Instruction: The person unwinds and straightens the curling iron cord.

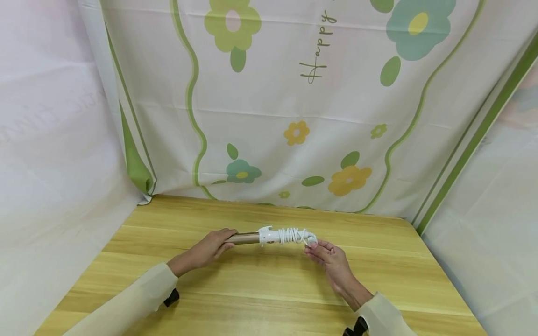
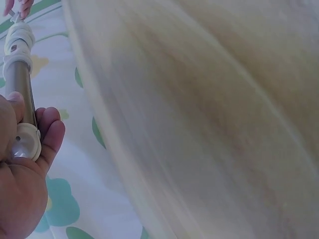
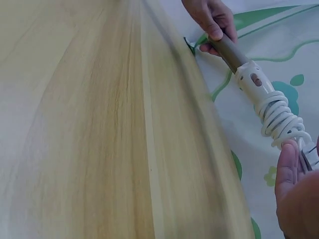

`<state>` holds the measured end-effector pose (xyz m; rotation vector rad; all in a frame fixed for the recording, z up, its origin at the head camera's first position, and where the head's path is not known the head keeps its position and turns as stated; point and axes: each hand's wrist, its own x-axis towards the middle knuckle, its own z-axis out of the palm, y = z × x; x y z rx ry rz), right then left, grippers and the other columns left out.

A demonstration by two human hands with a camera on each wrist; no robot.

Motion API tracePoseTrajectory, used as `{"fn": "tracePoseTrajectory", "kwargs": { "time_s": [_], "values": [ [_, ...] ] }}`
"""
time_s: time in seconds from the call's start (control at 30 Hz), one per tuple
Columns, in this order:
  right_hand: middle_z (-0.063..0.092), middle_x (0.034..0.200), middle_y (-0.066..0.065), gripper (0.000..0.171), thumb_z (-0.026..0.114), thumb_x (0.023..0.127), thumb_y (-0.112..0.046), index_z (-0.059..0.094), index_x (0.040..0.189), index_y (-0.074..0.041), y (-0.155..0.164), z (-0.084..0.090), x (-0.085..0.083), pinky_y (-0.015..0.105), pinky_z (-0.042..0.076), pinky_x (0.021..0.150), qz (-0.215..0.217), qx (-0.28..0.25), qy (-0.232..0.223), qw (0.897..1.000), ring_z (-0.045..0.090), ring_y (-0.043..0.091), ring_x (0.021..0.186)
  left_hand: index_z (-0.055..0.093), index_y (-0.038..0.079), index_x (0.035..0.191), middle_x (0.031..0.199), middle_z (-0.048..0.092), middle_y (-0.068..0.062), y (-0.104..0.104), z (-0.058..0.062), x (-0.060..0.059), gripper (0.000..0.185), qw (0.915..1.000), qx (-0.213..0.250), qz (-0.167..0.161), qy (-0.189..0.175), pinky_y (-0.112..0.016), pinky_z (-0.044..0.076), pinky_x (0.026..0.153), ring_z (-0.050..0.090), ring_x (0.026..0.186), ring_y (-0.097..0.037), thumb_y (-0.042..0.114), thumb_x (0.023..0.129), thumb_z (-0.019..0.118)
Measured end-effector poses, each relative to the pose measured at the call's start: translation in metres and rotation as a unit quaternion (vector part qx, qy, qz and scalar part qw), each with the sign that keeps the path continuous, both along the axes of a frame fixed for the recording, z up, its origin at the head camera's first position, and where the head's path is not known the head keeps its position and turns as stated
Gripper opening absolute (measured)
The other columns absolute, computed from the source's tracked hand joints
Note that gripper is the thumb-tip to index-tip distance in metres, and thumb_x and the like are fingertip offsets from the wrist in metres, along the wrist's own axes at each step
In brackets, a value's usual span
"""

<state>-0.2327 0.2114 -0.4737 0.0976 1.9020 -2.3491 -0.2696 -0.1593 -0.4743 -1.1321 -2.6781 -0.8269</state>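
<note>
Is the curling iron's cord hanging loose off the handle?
No, the white cord is coiled tightly round the handle of the curling iron, with the right hand at that end.

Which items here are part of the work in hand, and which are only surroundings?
In hand:
white curling iron with bronze metal barrel, its white cord wrapped round the handle; left hand; right hand.

Surroundings:
light wooden table; flower-print cloth backdrop.
</note>
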Motion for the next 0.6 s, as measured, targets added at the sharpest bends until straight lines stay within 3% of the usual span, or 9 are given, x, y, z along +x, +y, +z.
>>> {"fn": "tracePoseTrajectory", "kwargs": {
  "time_s": [0.13, 0.37, 0.6],
  "values": [
    [0.073, 0.107, 0.014, 0.024, 0.06, 0.099, -0.013, 0.055, 0.114, 0.006, -0.0013, -0.0008, -0.0007, 0.035, 0.053, 0.096, -0.016, 0.005, -0.011, 1.0, 0.071, 0.018, 0.096, 0.056, 0.006, 0.127, 0.099, 0.064, 0.0, 0.0003, 0.0011, 0.0013, 0.027, 1.0, 0.002, -0.003, 0.005, -0.025, 0.048, 0.069, 0.053, 0.078, -0.004, 0.014, 0.101, 0.056],
    [0.073, 0.098, 0.004, 0.026, 0.057, 0.101, -0.015, 0.053, 0.118, 0.005, -0.0046, 0.0027, 0.0009, 0.024, 0.055, 0.086, -0.012, 0.0, -0.03, 0.999, 0.069, 0.011, 0.091, 0.056, 0.005, 0.129, 0.1, 0.064, 0.0, 0.0006, 0.0038, 0.0023, 0.029, 0.9999, -0.001, 0.002, 0.016, -0.025, 0.048, 0.069, 0.054, 0.078, -0.004, 0.016, 0.102, 0.055],
    [0.071, 0.092, 0.0, 0.021, 0.057, 0.101, -0.014, 0.05, 0.114, 0.001, -0.0074, 0.0057, 0.003, 0.022, 0.055, 0.081, -0.018, -0.015, -0.03, 0.999, 0.067, 0.008, 0.084, 0.057, 0.006, 0.127, 0.097, 0.062, 0.002, 0.0008, 0.0023, 0.0021, 0.028, 0.9999, 0.008, -0.003, 0.014, -0.023, 0.046, 0.067, 0.051, 0.076, -0.003, 0.014, 0.101, 0.056]
  ]
}}
